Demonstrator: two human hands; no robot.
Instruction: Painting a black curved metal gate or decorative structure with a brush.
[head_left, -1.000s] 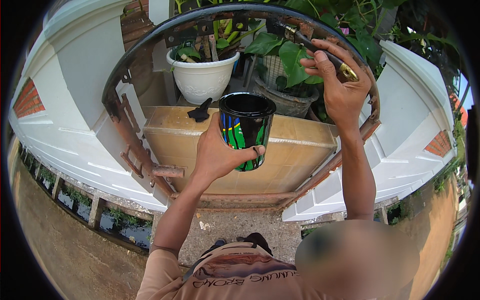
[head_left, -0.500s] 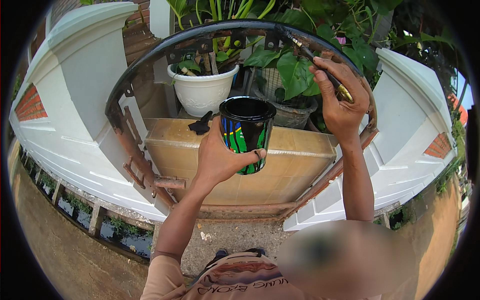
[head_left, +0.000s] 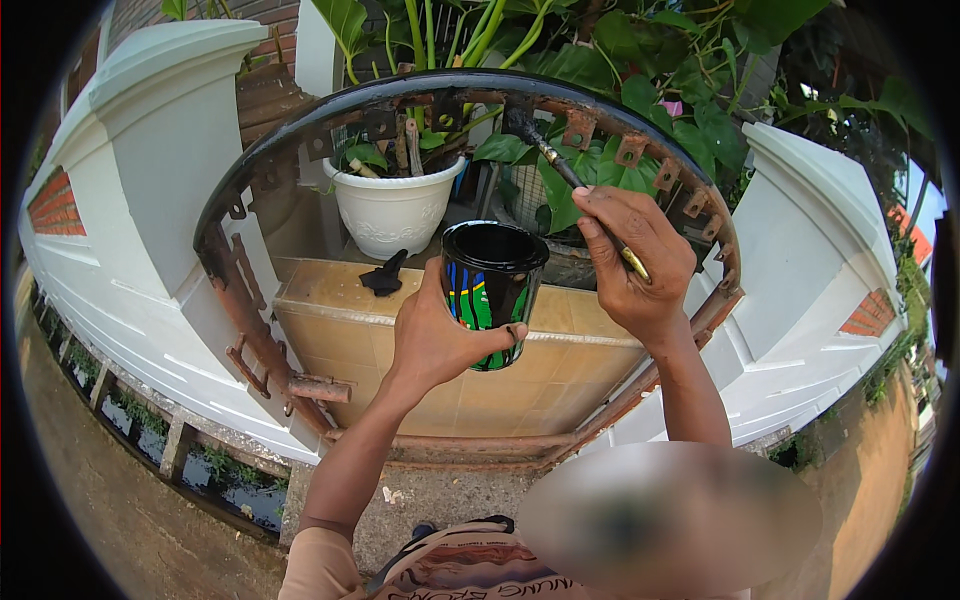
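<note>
My left hand (head_left: 440,335) is wrapped round a paint can (head_left: 490,300) with no lid, green and blue with black drips down its side. Black paint coats its inner rim. A slim paintbrush (head_left: 562,166) is pinched in the fingers of my right hand (head_left: 645,262). Its dark bristles touch a bracket under the top rail of a curved metal gate frame (head_left: 330,110). Glossy black covers the rail's upper face, while the brackets at the right and the lower side bars are rusty brown. The can is held inside the curve, below the brush.
Beyond the frame, a white plant pot (head_left: 392,207) stands on a tan tiled ledge (head_left: 400,325), near a crumpled black scrap (head_left: 384,274). White pillars (head_left: 165,170) flank both sides. Leafy plants (head_left: 590,65) crowd the back. A water-filled drain (head_left: 225,490) runs at lower left.
My right hand has moved left and down in view with the paintbrush, whose tip has gone from the top rail to a bracket beneath it. My left hand keeps the can.
</note>
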